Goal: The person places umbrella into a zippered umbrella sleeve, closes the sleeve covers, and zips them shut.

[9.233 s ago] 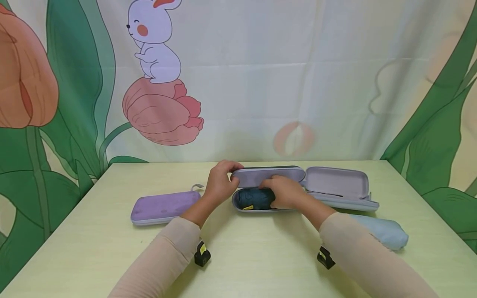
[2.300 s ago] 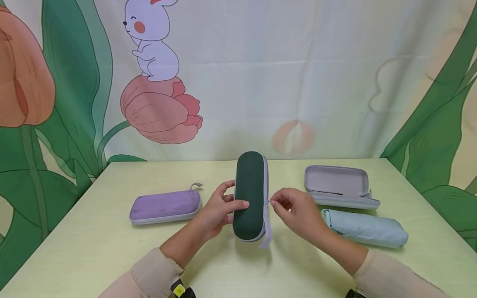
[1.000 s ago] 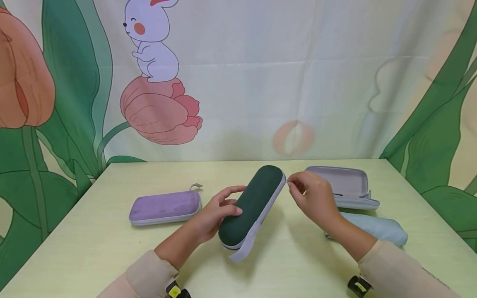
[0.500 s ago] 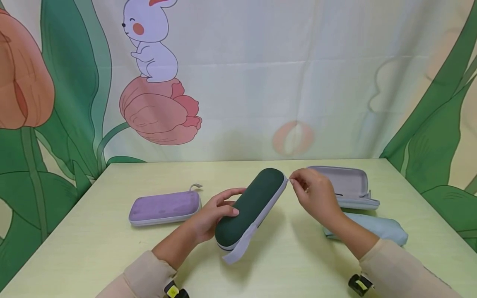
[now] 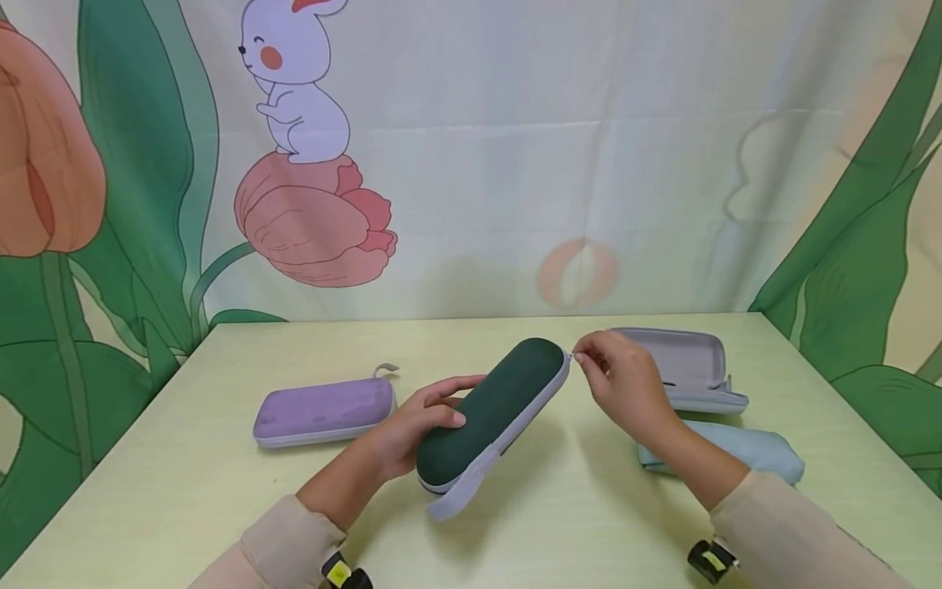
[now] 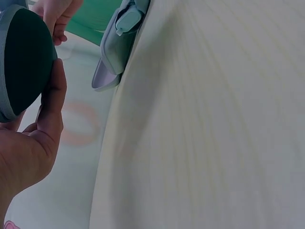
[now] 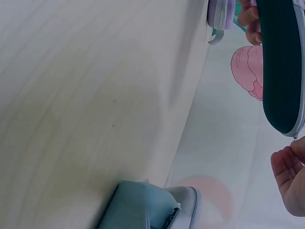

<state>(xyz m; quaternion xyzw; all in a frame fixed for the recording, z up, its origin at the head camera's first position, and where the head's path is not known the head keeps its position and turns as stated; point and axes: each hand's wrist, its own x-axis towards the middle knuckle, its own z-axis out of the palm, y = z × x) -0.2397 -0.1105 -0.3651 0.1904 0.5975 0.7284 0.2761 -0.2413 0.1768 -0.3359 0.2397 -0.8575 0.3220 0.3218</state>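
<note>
One green case (image 5: 489, 409): held tilted above the pale table (image 5: 559, 523)!
Left hand (image 5: 412, 432): wrapped round its side, thumb on top.
Right hand (image 5: 624, 383): thumb and finger pinching the zipper pull (image 7: 295, 137) at the far end.
Purple case (image 5: 324, 409): lying at the left.
Grey-lined case (image 5: 692, 360): gaping open behind the blue bundle (image 5: 743, 450).

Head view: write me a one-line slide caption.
Left hand holds a tilted green case above the table; right hand pinches its zipper pull.
</note>
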